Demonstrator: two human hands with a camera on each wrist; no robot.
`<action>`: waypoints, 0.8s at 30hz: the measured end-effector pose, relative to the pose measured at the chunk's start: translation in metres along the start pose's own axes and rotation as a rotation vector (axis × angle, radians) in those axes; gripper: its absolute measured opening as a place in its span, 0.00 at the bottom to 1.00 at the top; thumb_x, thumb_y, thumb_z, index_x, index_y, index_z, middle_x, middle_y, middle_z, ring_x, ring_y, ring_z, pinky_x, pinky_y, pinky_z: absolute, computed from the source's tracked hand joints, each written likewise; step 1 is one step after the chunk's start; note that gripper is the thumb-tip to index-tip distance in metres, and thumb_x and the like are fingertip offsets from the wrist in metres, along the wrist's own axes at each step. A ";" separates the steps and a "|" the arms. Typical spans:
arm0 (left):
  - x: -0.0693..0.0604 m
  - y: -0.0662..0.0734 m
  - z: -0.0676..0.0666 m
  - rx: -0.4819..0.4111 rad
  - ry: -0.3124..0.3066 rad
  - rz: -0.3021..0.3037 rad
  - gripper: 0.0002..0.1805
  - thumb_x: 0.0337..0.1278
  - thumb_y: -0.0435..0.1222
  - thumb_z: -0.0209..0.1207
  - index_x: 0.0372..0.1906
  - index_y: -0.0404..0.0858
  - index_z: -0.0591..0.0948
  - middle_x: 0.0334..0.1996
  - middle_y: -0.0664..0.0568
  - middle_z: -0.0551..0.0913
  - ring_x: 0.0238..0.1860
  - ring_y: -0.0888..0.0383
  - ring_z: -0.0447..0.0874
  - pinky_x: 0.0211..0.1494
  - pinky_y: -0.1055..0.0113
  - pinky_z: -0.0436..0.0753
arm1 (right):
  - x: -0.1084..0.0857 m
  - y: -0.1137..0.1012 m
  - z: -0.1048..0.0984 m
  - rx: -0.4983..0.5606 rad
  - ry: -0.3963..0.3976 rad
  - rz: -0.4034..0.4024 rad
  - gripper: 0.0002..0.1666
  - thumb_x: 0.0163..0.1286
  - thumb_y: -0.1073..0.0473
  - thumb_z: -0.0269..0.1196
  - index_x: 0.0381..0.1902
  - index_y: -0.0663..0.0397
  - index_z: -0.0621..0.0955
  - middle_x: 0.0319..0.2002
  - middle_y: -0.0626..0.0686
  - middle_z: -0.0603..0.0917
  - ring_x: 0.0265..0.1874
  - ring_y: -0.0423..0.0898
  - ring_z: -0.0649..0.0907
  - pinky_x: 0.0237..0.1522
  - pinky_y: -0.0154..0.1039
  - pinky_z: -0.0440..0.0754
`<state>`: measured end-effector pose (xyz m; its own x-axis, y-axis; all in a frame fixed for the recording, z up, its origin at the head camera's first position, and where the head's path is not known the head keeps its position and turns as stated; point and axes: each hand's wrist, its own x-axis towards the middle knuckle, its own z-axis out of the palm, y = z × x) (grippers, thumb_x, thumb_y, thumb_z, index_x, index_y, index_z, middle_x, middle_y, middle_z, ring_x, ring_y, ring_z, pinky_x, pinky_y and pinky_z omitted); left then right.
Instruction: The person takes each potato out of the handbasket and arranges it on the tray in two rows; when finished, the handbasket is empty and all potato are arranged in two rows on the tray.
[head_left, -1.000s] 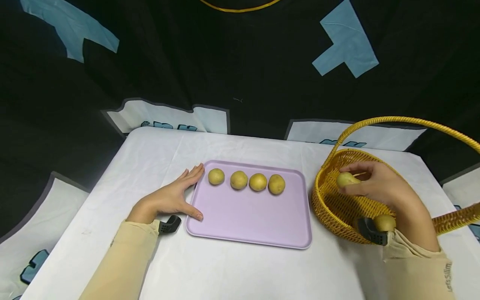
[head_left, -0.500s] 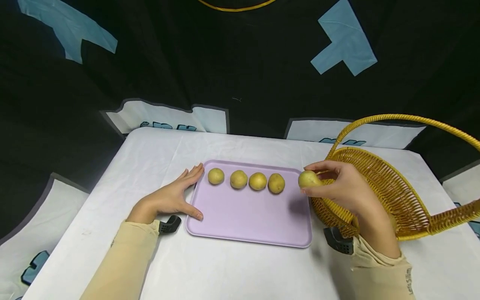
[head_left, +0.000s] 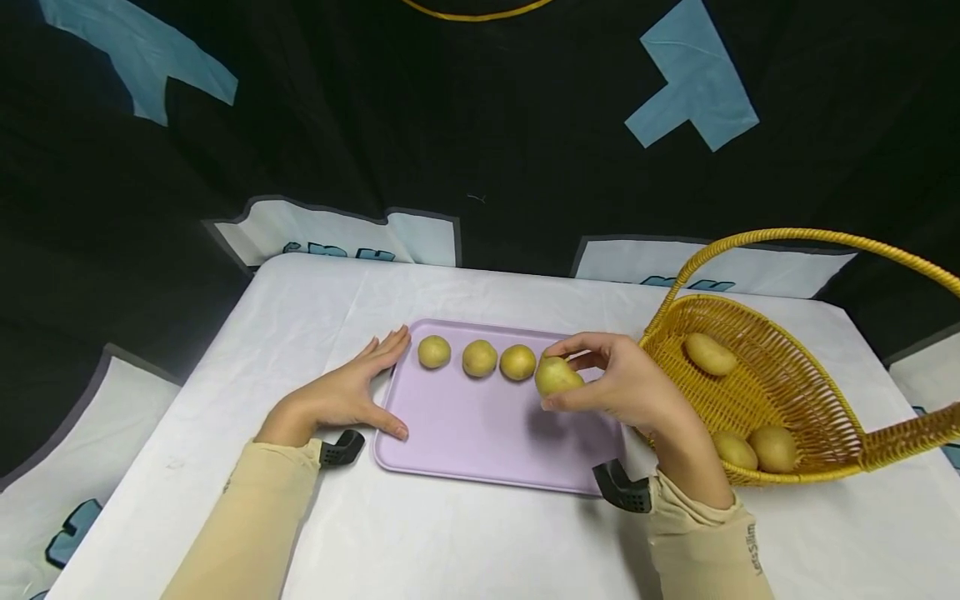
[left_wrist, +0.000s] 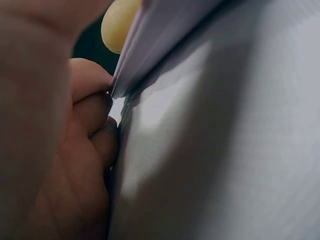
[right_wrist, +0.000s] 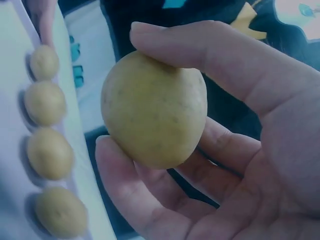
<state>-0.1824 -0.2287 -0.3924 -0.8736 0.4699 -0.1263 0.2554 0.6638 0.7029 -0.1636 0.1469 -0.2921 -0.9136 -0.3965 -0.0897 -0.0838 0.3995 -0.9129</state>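
Observation:
My right hand (head_left: 628,382) pinches a yellowish potato (head_left: 557,379) between thumb and fingers, raised above the right half of a lilac tray (head_left: 457,437). The right wrist view shows this potato (right_wrist: 155,110) up close, with a row of several others beside it. Along the tray's far side sit potatoes (head_left: 479,358); the held one hides the row's right end in the head view. My left hand (head_left: 347,392) lies at the tray's left edge, fingers spread and touching the rim, thumb near the lower left. In the left wrist view, fingers (left_wrist: 92,82) meet the tray's side.
A yellow woven basket (head_left: 813,392) with a tall arched handle (head_left: 787,236) stands right of the tray, with potatoes (head_left: 710,354) inside. White cloth covers the table (head_left: 420,542). Behind it hangs a black backdrop (head_left: 450,125) with blue patches.
My right hand has lifted the potato out of the basket and carried it left over the tray. More potatoes in the basket are now uncovered. The left hand has stayed put.

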 end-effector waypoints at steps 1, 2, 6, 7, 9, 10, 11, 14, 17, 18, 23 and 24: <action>0.000 0.000 0.000 -0.001 -0.001 0.000 0.78 0.25 0.58 0.82 0.82 0.40 0.47 0.81 0.51 0.38 0.79 0.40 0.28 0.76 0.38 0.38 | 0.002 0.000 0.004 0.007 -0.007 -0.001 0.31 0.44 0.63 0.82 0.49 0.59 0.86 0.47 0.54 0.85 0.47 0.53 0.81 0.41 0.41 0.82; 0.000 0.000 0.000 -0.002 -0.001 0.000 0.78 0.25 0.58 0.82 0.82 0.40 0.47 0.81 0.51 0.38 0.78 0.40 0.28 0.76 0.38 0.38 | 0.004 0.001 0.007 0.016 -0.017 -0.004 0.31 0.44 0.64 0.82 0.49 0.60 0.85 0.46 0.54 0.85 0.46 0.53 0.81 0.41 0.40 0.82; 0.000 0.000 0.000 -0.004 -0.003 0.002 0.78 0.24 0.58 0.82 0.82 0.39 0.47 0.81 0.50 0.38 0.78 0.39 0.27 0.76 0.38 0.38 | 0.011 0.004 0.022 0.053 -0.043 0.002 0.31 0.41 0.67 0.82 0.47 0.61 0.85 0.45 0.54 0.84 0.43 0.52 0.80 0.41 0.38 0.82; 0.000 0.000 0.000 -0.004 -0.004 0.005 0.78 0.24 0.58 0.82 0.81 0.39 0.47 0.81 0.50 0.39 0.78 0.40 0.27 0.77 0.39 0.38 | 0.013 0.005 0.025 0.067 -0.052 0.008 0.31 0.41 0.68 0.82 0.47 0.62 0.84 0.45 0.55 0.84 0.43 0.52 0.80 0.41 0.37 0.82; 0.000 0.000 -0.001 -0.006 -0.004 0.014 0.78 0.24 0.57 0.82 0.81 0.38 0.47 0.81 0.49 0.39 0.79 0.40 0.27 0.77 0.40 0.37 | 0.016 0.007 0.032 0.088 -0.069 0.012 0.32 0.40 0.69 0.81 0.47 0.62 0.84 0.46 0.55 0.84 0.42 0.51 0.80 0.44 0.38 0.81; 0.001 0.001 -0.001 -0.007 -0.004 0.020 0.78 0.24 0.57 0.82 0.81 0.37 0.47 0.81 0.49 0.39 0.79 0.41 0.27 0.77 0.41 0.37 | 0.017 0.008 0.035 0.094 -0.077 0.015 0.32 0.40 0.69 0.81 0.47 0.62 0.85 0.47 0.55 0.84 0.42 0.51 0.80 0.46 0.39 0.81; 0.001 0.001 -0.001 -0.008 -0.004 0.026 0.78 0.24 0.56 0.82 0.81 0.37 0.47 0.81 0.48 0.39 0.79 0.41 0.27 0.78 0.42 0.37 | 0.018 0.009 0.038 0.096 -0.087 0.014 0.32 0.40 0.69 0.81 0.47 0.62 0.85 0.46 0.55 0.83 0.42 0.50 0.80 0.47 0.40 0.80; 0.001 0.000 -0.002 -0.008 -0.006 0.036 0.78 0.24 0.56 0.83 0.81 0.35 0.47 0.81 0.47 0.39 0.79 0.41 0.27 0.78 0.43 0.36 | 0.024 0.011 0.049 0.080 -0.118 -0.007 0.31 0.40 0.70 0.81 0.47 0.62 0.85 0.46 0.54 0.83 0.42 0.50 0.81 0.50 0.43 0.80; 0.001 0.000 -0.001 -0.008 -0.008 0.034 0.78 0.24 0.56 0.83 0.81 0.36 0.47 0.81 0.47 0.39 0.79 0.41 0.27 0.78 0.43 0.36 | 0.029 0.012 0.061 0.054 -0.141 -0.002 0.31 0.40 0.70 0.81 0.46 0.60 0.86 0.45 0.52 0.83 0.42 0.49 0.81 0.49 0.43 0.81; 0.002 0.000 -0.001 -0.009 -0.007 0.032 0.78 0.24 0.56 0.83 0.81 0.36 0.47 0.81 0.47 0.39 0.79 0.41 0.27 0.78 0.43 0.36 | 0.031 0.012 0.065 0.050 -0.149 0.005 0.30 0.40 0.70 0.81 0.46 0.60 0.86 0.44 0.52 0.83 0.42 0.48 0.82 0.48 0.41 0.82; 0.002 0.000 -0.001 -0.008 -0.004 0.027 0.78 0.25 0.57 0.82 0.81 0.37 0.47 0.81 0.49 0.39 0.79 0.41 0.27 0.78 0.42 0.37 | 0.039 0.011 0.088 0.017 -0.146 0.057 0.29 0.42 0.68 0.81 0.46 0.57 0.86 0.43 0.50 0.84 0.41 0.47 0.82 0.42 0.36 0.84; 0.002 -0.001 0.000 -0.005 -0.004 0.029 0.78 0.25 0.57 0.82 0.81 0.37 0.47 0.81 0.49 0.39 0.79 0.41 0.27 0.77 0.42 0.37 | 0.040 0.011 0.092 0.005 -0.137 0.062 0.29 0.42 0.68 0.81 0.46 0.57 0.86 0.42 0.50 0.84 0.41 0.46 0.82 0.42 0.36 0.83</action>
<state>-0.1842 -0.2286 -0.3928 -0.8643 0.4911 -0.1088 0.2783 0.6469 0.7100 -0.1645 0.0592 -0.3421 -0.8542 -0.4803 -0.1989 -0.0267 0.4226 -0.9059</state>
